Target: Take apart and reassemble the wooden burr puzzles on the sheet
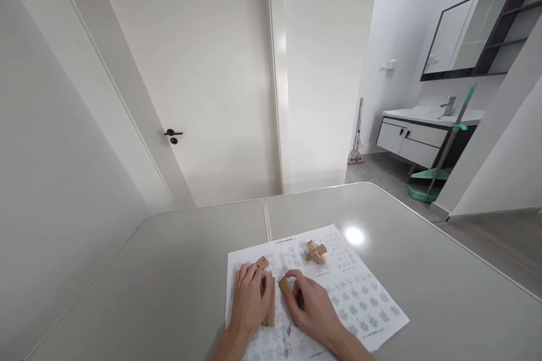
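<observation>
A printed paper sheet (355,287) with rows of small diagrams lies on the table. My left hand (249,296) rests on its left part, fingers curled over wooden puzzle pieces. One wooden piece (263,262) pokes out past the fingertips, and a longer wooden piece (271,310) runs along under the thumb side. My right hand (313,307) pinches a wooden puzzle bar (286,287) between thumb and forefinger, just right of the left hand. Beyond the right hand, a cross-shaped assembled wooden puzzle (316,252) sits on the sheet. The palms hide what lies beneath them.
The grey table (169,282) has a seam across its middle and rounded far corners. A white door (220,79) stands behind it. At the right are a sink cabinet (410,138), a mop (359,130) and a green dustpan (423,194) on the floor.
</observation>
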`<state>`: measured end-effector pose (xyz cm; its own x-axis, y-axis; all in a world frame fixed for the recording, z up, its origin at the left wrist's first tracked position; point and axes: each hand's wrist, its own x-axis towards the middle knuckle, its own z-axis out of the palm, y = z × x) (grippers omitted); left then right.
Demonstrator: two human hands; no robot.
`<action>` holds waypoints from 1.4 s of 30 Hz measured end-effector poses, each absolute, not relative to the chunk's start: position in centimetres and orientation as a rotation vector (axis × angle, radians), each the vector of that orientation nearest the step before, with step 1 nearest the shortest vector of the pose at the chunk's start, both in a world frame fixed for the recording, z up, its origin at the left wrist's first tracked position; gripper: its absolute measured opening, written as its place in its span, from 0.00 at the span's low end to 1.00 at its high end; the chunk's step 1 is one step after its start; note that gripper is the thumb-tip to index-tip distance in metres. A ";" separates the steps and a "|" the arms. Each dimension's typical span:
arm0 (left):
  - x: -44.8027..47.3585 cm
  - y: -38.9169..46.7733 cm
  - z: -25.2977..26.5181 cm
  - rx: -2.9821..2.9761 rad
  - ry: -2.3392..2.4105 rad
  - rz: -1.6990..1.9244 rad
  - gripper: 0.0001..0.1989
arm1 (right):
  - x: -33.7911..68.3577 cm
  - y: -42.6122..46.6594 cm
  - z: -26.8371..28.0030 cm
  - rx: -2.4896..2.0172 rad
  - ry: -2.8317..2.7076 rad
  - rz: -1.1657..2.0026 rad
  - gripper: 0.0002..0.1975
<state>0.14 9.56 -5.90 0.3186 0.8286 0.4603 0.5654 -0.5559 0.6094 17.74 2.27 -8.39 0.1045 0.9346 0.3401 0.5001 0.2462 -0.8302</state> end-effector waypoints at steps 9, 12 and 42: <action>0.1 9.5 -6.3 2.371 1.296 0.966 0.12 | 17.7 2.1 -8.3 -1.415 -1.680 0.534 0.15; 0.1 9.5 -6.3 2.392 1.293 0.995 0.10 | 17.6 2.1 -8.4 -1.460 -1.734 0.488 0.16; 0.4 8.7 -5.1 2.505 1.177 0.881 0.07 | 17.6 2.1 -8.2 -1.578 -1.864 0.290 0.10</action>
